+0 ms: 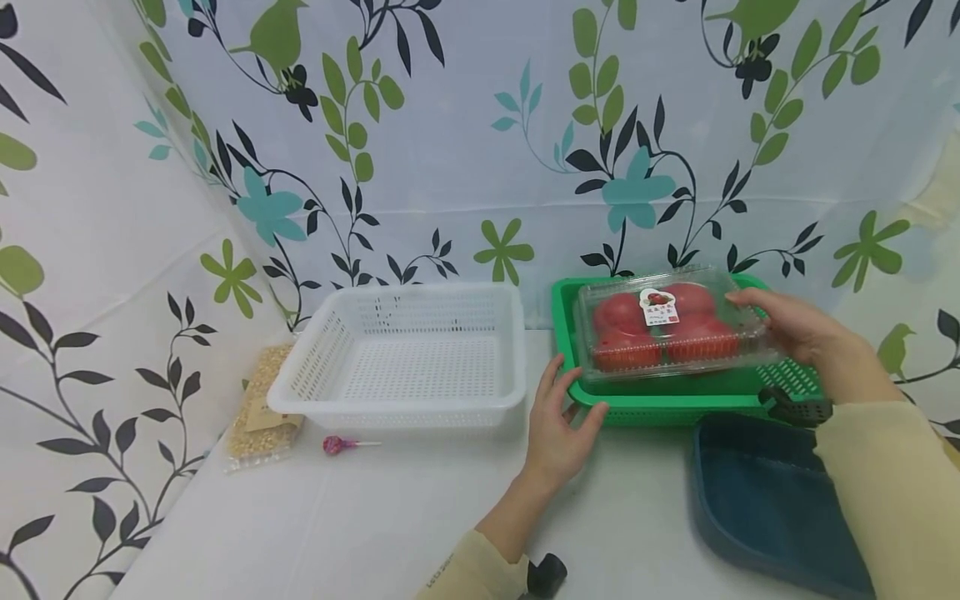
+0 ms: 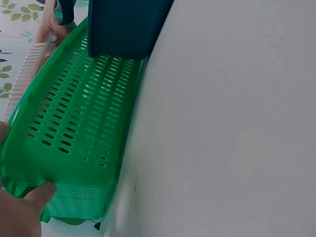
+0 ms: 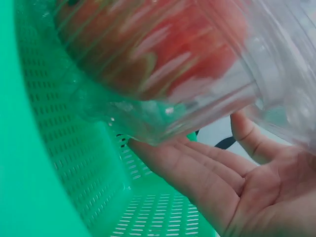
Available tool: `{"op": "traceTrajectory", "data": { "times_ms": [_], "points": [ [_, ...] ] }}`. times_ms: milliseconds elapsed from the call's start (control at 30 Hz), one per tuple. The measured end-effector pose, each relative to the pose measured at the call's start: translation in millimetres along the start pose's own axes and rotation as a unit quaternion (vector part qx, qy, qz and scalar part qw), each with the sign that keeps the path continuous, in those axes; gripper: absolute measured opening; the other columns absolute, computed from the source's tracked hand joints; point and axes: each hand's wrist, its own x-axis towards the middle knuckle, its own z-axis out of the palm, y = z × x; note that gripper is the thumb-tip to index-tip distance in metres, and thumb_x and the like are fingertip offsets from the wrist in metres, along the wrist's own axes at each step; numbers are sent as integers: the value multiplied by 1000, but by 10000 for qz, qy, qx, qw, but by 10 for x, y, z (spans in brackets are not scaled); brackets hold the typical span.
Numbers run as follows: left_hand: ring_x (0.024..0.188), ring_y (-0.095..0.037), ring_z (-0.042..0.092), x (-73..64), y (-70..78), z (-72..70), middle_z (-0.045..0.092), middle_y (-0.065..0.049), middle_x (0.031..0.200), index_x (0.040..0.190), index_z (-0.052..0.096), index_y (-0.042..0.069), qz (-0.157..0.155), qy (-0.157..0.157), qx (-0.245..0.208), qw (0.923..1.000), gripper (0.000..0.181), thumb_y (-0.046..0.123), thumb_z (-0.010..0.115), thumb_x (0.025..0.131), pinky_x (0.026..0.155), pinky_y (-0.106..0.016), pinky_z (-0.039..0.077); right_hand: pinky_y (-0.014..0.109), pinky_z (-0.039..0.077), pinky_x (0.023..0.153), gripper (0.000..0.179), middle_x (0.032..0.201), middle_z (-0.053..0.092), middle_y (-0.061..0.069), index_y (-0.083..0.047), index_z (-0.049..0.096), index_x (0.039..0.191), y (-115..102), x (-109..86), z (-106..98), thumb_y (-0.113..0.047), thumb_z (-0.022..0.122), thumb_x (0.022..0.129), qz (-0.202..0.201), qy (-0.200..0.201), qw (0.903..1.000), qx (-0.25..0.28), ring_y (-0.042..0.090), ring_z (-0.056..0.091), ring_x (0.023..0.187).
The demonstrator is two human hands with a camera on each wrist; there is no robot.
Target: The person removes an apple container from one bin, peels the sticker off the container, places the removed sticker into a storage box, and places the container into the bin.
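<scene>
My right hand (image 1: 798, 333) holds a clear plastic box of tomatoes (image 1: 697, 325) by its right end, thumb above and fingers underneath. The lid carries a white label, and several red tomatoes show through it. The box sits tilted over a green basket (image 1: 645, 412), its left end within the rim. In the right wrist view, the fingers (image 3: 197, 170) support the box's underside, above the basket's slotted floor. At the basket's left front corner, my left hand (image 1: 558, 437) touches the rim with spread fingers. The left wrist view shows one digit against the slotted wall.
To the left stands a white basket (image 1: 397, 408). A lollipop (image 1: 341, 445) lies in front of it, and a bag of pale yellow grains (image 1: 262, 408) leans by its left side. A dark blue bin (image 1: 772, 500) stands at the right front, against the green basket.
</scene>
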Motion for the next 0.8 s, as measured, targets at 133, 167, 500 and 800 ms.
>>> {"op": "traceTrajectory", "data": {
  "times_ms": [133, 167, 500, 800],
  "points": [
    [137, -30, 45, -10, 0, 2, 32, -15, 158, 136, 56, 0, 41, -6, -16, 10000, 49, 11, 74, 92, 93, -33, 55, 36, 58, 83, 91, 141, 29, 29, -4, -7, 159, -14, -59, -1, -54, 44, 102, -25, 173, 9998, 51, 18, 61, 92],
    [137, -31, 45, -13, 0, 1, 32, -15, 158, 136, 56, 0, 48, -9, -30, 10000, 49, 11, 74, 92, 93, -34, 55, 35, 58, 83, 91, 140, 30, 28, -3, -6, 159, -10, -72, -11, -53, 44, 103, -30, 207, 9998, 75, 17, 61, 92],
    [137, -32, 45, -17, -7, 1, 32, -16, 158, 136, 55, -3, 133, -17, -71, 9999, 50, 11, 73, 93, 93, -35, 55, 39, 61, 82, 53, 99, 59, 2, -21, 32, 139, 9, -189, -83, -50, 54, 100, -33, 346, 9958, 852, 20, 69, 87],
    [137, -32, 44, 6, 7, -24, 32, -18, 158, 138, 53, -4, 164, -61, -112, 9998, 54, 12, 74, 92, 97, -38, 52, 36, 61, 80, 39, 101, 60, -1, -27, 37, 130, -78, -287, 46, -45, 56, 101, -274, 192, 9896, 1396, 17, 66, 88]
  ]
}}
